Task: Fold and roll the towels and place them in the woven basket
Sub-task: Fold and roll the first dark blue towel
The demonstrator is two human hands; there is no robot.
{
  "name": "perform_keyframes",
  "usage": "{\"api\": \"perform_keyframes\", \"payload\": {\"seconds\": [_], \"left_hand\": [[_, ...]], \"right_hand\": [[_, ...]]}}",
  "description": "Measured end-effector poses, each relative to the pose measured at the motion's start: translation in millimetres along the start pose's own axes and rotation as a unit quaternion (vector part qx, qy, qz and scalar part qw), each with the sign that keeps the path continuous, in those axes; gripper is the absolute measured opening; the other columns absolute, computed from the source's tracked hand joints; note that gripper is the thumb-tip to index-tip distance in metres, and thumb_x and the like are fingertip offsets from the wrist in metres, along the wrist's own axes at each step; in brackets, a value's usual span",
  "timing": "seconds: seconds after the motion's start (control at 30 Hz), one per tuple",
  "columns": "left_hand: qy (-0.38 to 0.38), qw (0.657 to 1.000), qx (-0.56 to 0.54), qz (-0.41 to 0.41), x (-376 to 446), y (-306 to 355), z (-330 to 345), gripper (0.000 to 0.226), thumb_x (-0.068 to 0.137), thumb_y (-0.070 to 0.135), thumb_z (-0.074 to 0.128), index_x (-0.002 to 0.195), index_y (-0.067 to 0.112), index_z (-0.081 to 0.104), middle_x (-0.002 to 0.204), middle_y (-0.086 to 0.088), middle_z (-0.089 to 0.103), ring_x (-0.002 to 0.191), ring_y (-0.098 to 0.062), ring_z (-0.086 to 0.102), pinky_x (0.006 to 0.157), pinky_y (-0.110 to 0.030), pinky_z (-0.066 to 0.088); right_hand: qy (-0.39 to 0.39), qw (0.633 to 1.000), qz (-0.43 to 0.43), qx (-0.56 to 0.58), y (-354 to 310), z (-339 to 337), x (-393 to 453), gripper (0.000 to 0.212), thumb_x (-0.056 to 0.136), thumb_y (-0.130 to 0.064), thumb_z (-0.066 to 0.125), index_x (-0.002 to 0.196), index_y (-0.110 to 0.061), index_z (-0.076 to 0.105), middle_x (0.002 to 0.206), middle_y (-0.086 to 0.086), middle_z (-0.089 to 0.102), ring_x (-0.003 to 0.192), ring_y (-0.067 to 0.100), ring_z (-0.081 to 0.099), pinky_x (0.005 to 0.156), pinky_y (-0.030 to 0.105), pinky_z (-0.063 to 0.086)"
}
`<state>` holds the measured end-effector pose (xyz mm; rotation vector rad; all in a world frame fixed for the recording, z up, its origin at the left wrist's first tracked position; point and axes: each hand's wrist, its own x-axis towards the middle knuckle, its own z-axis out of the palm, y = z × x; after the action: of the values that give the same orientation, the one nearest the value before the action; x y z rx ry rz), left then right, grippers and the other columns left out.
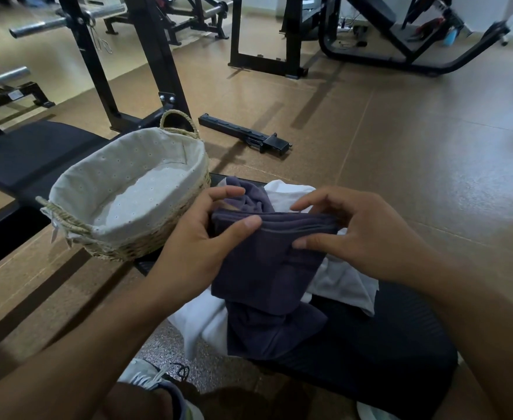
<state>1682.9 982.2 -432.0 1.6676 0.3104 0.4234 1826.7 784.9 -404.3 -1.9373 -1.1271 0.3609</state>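
Both hands are holding the dark towel [267, 259] up over the bench: the left hand [200, 237] is pinching its folded top edge with the thumb, the right hand [361, 234] is pinching the other end, probably to keep the fold aligned; the woven basket [146, 237] is waiting just left, a white towel [340, 280] lying beneath

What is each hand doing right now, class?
Left hand: pinches the folded purple towel at its top edge.
Right hand: pinches the same towel's other end.
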Motion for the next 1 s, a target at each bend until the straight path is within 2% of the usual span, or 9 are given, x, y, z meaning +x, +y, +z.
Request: {"api": "perform_keyframes", "payload": {"seconds": [0.17, 0.33, 0.43, 0.5, 0.57, 0.7, 0.83, 0.93, 1.0], "left_hand": [[0.055, 0.997, 0.029, 0.040, 0.1, 8.8, 2.1, 0.027, 0.079, 0.036, 0.067, 0.102, 0.022, 0.067, 0.087, 0.016, 0.073, 0.079, 0.002, 0.067, 0.068, -0.013, 0.052], [0.070, 0.996, -0.027, 0.053, 2.7, 12.9, 2.0, 0.011, 0.094, 0.010, 0.061, 0.100, 0.019, 0.066, 0.080, 0.011, 0.074, 0.075, 0.002, 0.068, 0.067, -0.011, 0.051], [0.062, 0.997, -0.034, 0.009, 2.8, 5.0, 1.0, 0.017, 0.100, 0.010, 0.055, 0.103, 0.022, 0.066, 0.090, 0.003, 0.077, 0.081, -0.006, 0.071, 0.070, -0.017, 0.055], [0.058, 0.998, -0.008, -0.020, 3.9, -3.0, 0.6, 0.020, 0.103, 0.011, 0.051, 0.107, 0.025, 0.066, 0.098, 0.000, 0.077, 0.087, -0.011, 0.072, 0.074, -0.022, 0.057], [0.059, 0.997, 0.012, -0.040, 5.8, -8.6, -1.3, 0.024, 0.106, 0.012, 0.047, 0.110, 0.027, 0.065, 0.102, 0.001, 0.077, 0.091, -0.016, 0.071, 0.078, -0.030, 0.056], [0.053, 0.996, 0.043, -0.051, 10.4, -8.7, -9.5, 0.028, 0.108, 0.017, 0.044, 0.113, 0.035, 0.064, 0.105, 0.006, 0.075, 0.095, -0.016, 0.069, 0.086, -0.044, 0.053], [0.045, 0.996, 0.070, -0.017, 5.5, 1.6, -10.8, 0.030, 0.092, 0.053, 0.052, 0.114, 0.036, 0.062, 0.089, 0.014, 0.070, 0.082, 0.001, 0.065, 0.079, -0.024, 0.048], [0.025, 0.977, 0.199, 0.068, -3.9, 10.5, -9.4, 0.057, 0.071, 0.069, 0.066, 0.120, 0.042, 0.054, 0.100, 0.020, 0.067, 0.098, 0.006, 0.064, 0.082, -0.010, 0.046], [0.002, 0.958, 0.262, 0.114, -9.5, 16.6, -7.3, 0.058, 0.068, 0.072, 0.069, 0.119, 0.049, 0.053, 0.104, 0.025, 0.065, 0.102, 0.004, 0.063, 0.082, -0.010, 0.047]], "right_hand": [[0.040, 0.998, 0.012, 0.051, 1.1, 1.5, 3.9, 0.028, 0.075, -0.032, 0.083, 0.101, -0.030, 0.072, 0.087, -0.010, 0.076, 0.075, 0.003, 0.072, 0.069, 0.015, 0.054], [0.077, 0.985, 0.045, 0.149, -2.5, -0.3, 5.7, 0.036, 0.074, -0.037, 0.077, 0.109, -0.027, 0.071, 0.093, 0.000, 0.079, 0.086, 0.013, 0.076, 0.077, 0.023, 0.060], [-0.019, 0.974, 0.146, 0.171, 3.1, -3.0, 5.0, 0.049, 0.070, -0.039, 0.081, 0.116, -0.029, 0.067, 0.097, -0.002, 0.079, 0.094, 0.014, 0.075, 0.085, 0.030, 0.059], [-0.108, 0.969, 0.190, 0.114, 10.2, 0.1, 4.2, 0.042, 0.075, -0.032, 0.084, 0.114, -0.024, 0.071, 0.102, 0.002, 0.079, 0.100, 0.019, 0.074, 0.095, 0.039, 0.058], [-0.112, 0.970, 0.191, 0.102, 13.8, 4.7, 5.3, 0.032, 0.083, -0.025, 0.081, 0.113, -0.021, 0.073, 0.106, 0.002, 0.078, 0.103, 0.018, 0.073, 0.098, 0.042, 0.056], [-0.014, 0.965, 0.175, 0.195, 7.1, 8.7, 8.2, 0.024, 0.089, -0.021, 0.075, 0.110, -0.017, 0.066, 0.097, -0.003, 0.079, 0.095, 0.010, 0.075, 0.087, 0.031, 0.057], [0.000, 0.986, 0.089, 0.137, 1.1, 11.7, 8.5, 0.022, 0.084, -0.028, 0.077, 0.100, -0.024, 0.062, 0.092, 0.000, 0.078, 0.089, 0.015, 0.075, 0.079, 0.034, 0.058], [-0.021, 0.990, 0.032, 0.132, -8.6, 12.0, 5.0, 0.025, 0.080, -0.026, 0.078, 0.099, -0.024, 0.063, 0.096, -0.002, 0.076, 0.089, 0.011, 0.073, 0.078, 0.024, 0.057], [-0.032, 0.995, -0.004, 0.097, -16.0, 13.8, 2.0, 0.026, 0.081, -0.027, 0.079, 0.101, -0.022, 0.063, 0.095, -0.001, 0.074, 0.087, 0.013, 0.072, 0.074, 0.025, 0.057]]}}
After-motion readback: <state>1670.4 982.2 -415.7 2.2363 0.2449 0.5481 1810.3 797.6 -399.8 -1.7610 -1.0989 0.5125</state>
